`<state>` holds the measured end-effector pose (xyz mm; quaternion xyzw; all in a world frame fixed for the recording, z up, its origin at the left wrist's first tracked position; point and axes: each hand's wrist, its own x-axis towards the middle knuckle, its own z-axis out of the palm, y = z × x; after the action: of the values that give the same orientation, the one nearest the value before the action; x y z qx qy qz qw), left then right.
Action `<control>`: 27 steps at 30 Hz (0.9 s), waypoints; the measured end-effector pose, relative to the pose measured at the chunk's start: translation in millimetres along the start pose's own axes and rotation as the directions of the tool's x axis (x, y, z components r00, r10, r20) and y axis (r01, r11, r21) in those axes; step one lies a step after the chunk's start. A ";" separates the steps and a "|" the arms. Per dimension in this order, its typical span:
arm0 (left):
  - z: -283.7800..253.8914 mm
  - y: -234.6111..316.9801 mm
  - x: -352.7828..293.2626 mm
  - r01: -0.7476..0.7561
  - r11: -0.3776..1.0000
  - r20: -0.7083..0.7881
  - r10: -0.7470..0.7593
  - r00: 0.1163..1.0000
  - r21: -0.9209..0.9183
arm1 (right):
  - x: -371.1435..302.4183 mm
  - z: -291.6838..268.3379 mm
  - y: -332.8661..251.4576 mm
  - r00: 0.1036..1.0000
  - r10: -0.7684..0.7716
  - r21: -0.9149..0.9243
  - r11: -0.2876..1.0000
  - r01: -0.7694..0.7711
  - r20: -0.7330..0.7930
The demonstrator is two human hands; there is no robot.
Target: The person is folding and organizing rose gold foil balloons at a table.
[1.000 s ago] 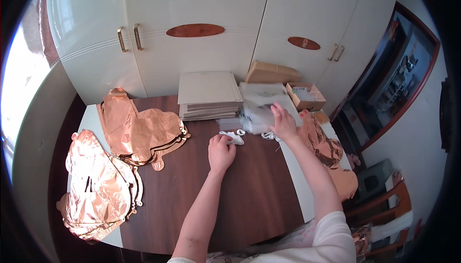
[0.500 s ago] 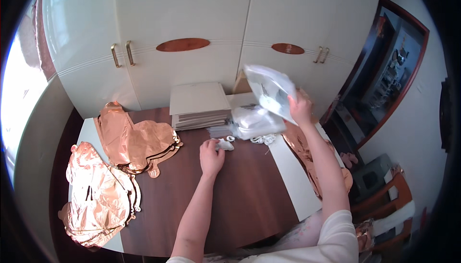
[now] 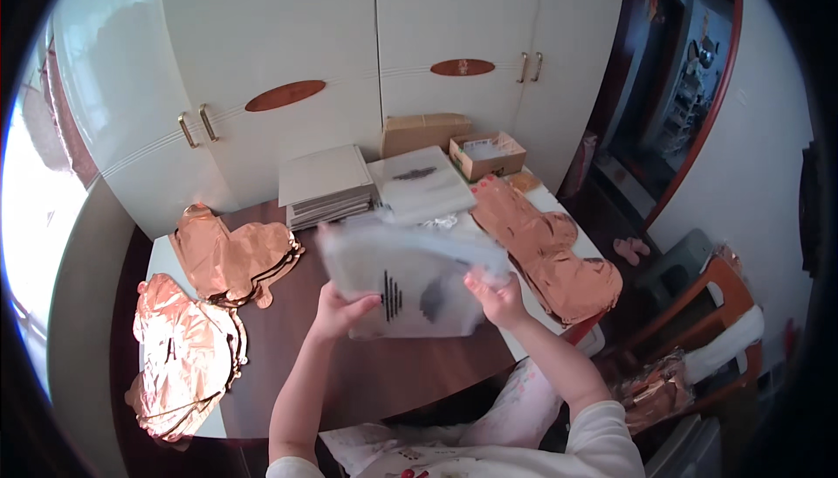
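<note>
Left hand (image 3: 336, 312), right hand (image 3: 501, 302), translucent bag (image 3: 410, 273) held between

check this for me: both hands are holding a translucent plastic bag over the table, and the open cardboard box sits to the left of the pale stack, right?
Not quite: the open cardboard box sits to the right of the pale stack, as the head view shows. The left hand and right hand are indeed holding a translucent plastic bag over the table.
</note>
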<state>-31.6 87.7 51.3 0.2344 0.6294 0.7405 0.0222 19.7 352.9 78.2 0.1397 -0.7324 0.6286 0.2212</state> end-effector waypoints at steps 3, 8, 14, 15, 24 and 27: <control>0.4 -4.8 -32.0 -0.042 0.999 -0.120 0.045 0.992 0.032 | -17.8 10.0 6.7 0.998 -0.037 0.057 0.998 0.034 0.053; -9.6 -21.8 -64.6 0.006 1.000 -0.143 -0.006 0.990 -0.004 | -34.5 12.2 38.3 0.976 0.007 0.163 0.986 -0.043 0.216; -9.1 -31.6 -64.5 0.048 0.999 -0.077 -0.048 0.996 -0.005 | -44.5 17.3 48.4 0.967 0.071 0.179 0.977 -0.117 0.245; -7.8 -30.4 -62.9 0.065 0.998 -0.085 -0.065 0.994 0.005 | -44.9 20.1 48.8 0.965 0.126 0.194 0.966 -0.172 0.232; -25.2 -29.9 -59.1 -0.010 0.994 0.056 0.004 0.998 0.110 | -41.7 24.9 43.9 0.982 0.035 0.476 0.871 -0.122 0.187; -17.1 -27.1 -59.1 -0.065 0.996 -0.016 0.066 0.998 0.057 | -38.8 27.4 45.2 0.978 -0.047 0.325 0.945 -0.022 0.204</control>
<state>7.5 58.1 5.3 0.2487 0.6424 0.7247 -0.0144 27.3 330.9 16.9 0.2442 -0.6368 0.7213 0.1211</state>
